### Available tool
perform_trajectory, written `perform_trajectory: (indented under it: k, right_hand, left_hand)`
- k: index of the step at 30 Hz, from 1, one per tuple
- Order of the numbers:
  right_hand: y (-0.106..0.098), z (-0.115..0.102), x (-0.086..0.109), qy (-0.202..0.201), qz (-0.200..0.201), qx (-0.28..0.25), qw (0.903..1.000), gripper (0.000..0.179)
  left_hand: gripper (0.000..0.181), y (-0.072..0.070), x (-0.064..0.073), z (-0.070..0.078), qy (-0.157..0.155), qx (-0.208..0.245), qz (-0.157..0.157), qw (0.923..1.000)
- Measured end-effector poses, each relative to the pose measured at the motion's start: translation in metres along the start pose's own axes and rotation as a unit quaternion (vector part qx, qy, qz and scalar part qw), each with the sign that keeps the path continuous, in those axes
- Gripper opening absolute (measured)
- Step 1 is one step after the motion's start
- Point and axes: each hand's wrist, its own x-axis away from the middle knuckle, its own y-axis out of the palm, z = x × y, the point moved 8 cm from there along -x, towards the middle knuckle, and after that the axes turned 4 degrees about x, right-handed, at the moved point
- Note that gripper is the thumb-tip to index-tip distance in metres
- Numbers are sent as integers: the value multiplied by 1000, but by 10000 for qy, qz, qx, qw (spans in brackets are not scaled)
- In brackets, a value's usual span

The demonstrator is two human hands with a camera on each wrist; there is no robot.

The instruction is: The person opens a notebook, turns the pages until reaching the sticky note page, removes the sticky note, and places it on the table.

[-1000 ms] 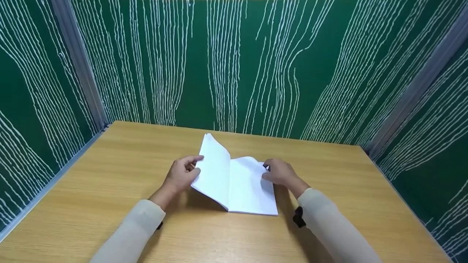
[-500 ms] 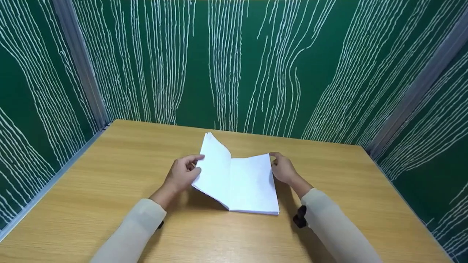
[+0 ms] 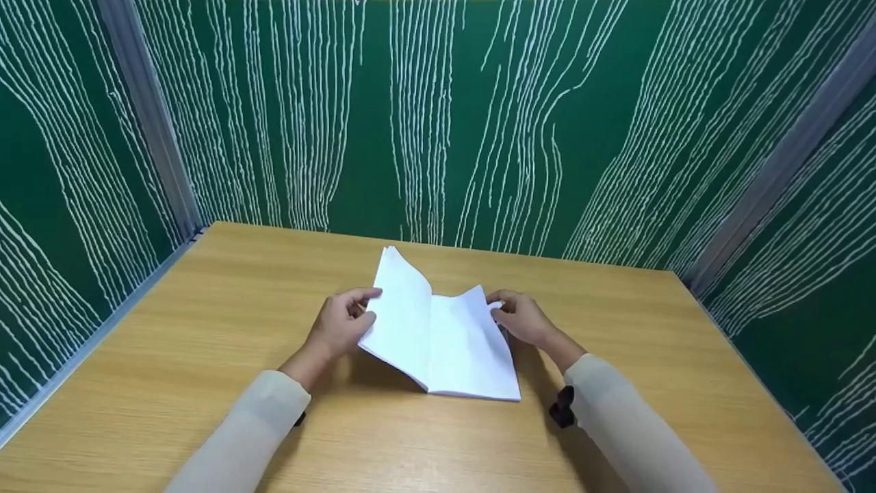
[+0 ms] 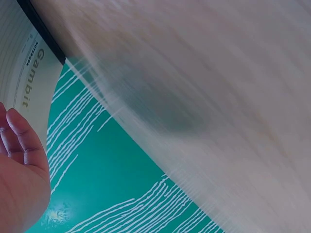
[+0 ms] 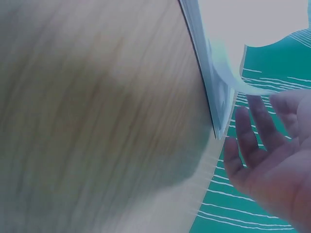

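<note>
An open notebook (image 3: pixel 400 329) with blank white pages lies at the middle of the table. My left hand (image 3: pixel 339 325) grips its left half, thumb on the page side, and keeps that half tilted up. The left wrist view shows the cover (image 4: pixel 41 77), printed "Gambit" and "NOTEBOOK", with the left hand's fingers (image 4: pixel 24 141) against it. At the upper right corner, my right hand (image 3: pixel 527 320) pinches a page (image 3: pixel 472 342), whose edge is lifted and bent. In the right wrist view that page (image 5: pixel 226 73) curls up from the stack, and the other fingers hang loosely below it.
The wooden table (image 3: pixel 239 301) extends around the notebook on all sides. Green panels (image 3: pixel 369 171) with wavy white lines stand behind and at both sides, joined by grey posts (image 3: pixel 154 130). Dark wrist devices (image 3: pixel 562 407) sit beneath the light sleeves.
Half a second ago the right page lay nearly flat, with my right hand at its far corner. Now that hand has drawn inward and the page bends up. The left hand has stayed put.
</note>
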Motion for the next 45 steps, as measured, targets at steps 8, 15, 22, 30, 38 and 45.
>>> perform_trajectory:
  k: [8,15,22,30,38,45]
  right_hand:
    - [11,-17,3,-430,-371,380,9977,24]
    - [25,-30,9,-596,-698,791,9926,29]
    - [30,-41,13,-861,-715,1016,9885,33]
    - [36,-48,19,-713,-882,1228,9859,44]
    - [41,-59,24,-1008,-891,1353,9816,46]
    - [47,-70,27,-1289,-925,1442,9767,48]
  left_hand:
    - [34,-1,-1,1,87,-75,-36,9999]
    - [34,-1,-1,3,167,-67,-53,9998]
    - [35,1,0,2,185,-11,-106,9998]
    - [38,1,-2,-1,248,106,-131,9995]
    - [39,1,-3,0,236,71,-121,9996]
    - [37,1,-3,0,172,21,-75,9998]
